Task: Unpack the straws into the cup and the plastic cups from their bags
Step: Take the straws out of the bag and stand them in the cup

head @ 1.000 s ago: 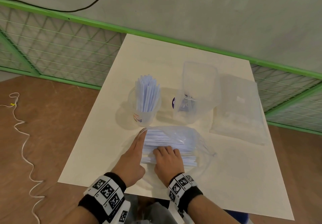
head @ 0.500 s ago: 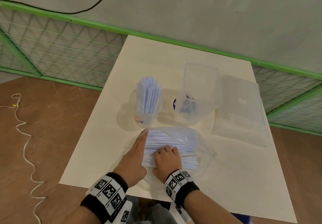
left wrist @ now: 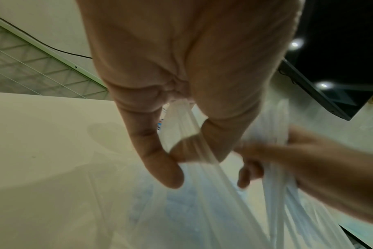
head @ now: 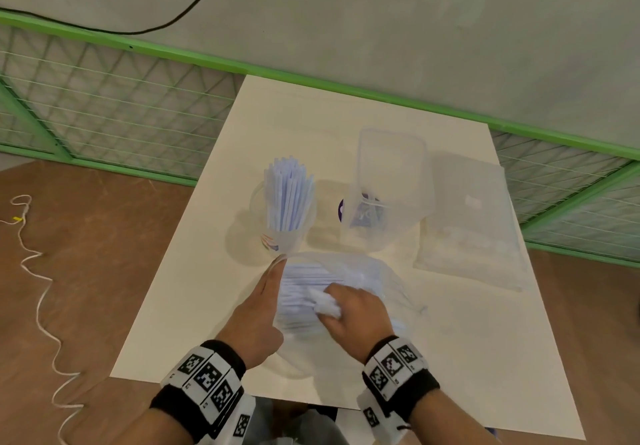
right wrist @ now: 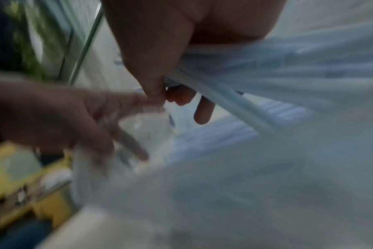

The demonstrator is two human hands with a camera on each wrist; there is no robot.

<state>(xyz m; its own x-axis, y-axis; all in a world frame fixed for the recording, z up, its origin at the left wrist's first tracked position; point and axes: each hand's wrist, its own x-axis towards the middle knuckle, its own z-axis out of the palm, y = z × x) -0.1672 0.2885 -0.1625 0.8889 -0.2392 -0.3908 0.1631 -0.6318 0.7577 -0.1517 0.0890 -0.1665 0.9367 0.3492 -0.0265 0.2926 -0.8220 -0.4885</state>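
A clear bag of white straws lies on the white table in front of me. My left hand lies along the bag's left end, index finger stretched out; in the left wrist view its thumb and a finger pinch the bag's film. My right hand grips a bundle of straws at the bag's mouth, with the straw ends poking out past the fingers. The right wrist view is blurred but shows the straws under the right thumb. A clear cup behind the bag holds several upright straws.
A clear bag with stacked plastic cups stands right of the straw cup. A flat clear bag lies at the far right. A green mesh fence runs behind the table, and a white cord lies on the brown floor.
My right hand has turned and closed round a bundle of straws, drawing their ends toward me; before, it lay knuckles-up on the straws. My left hand has stayed at the bag's end.
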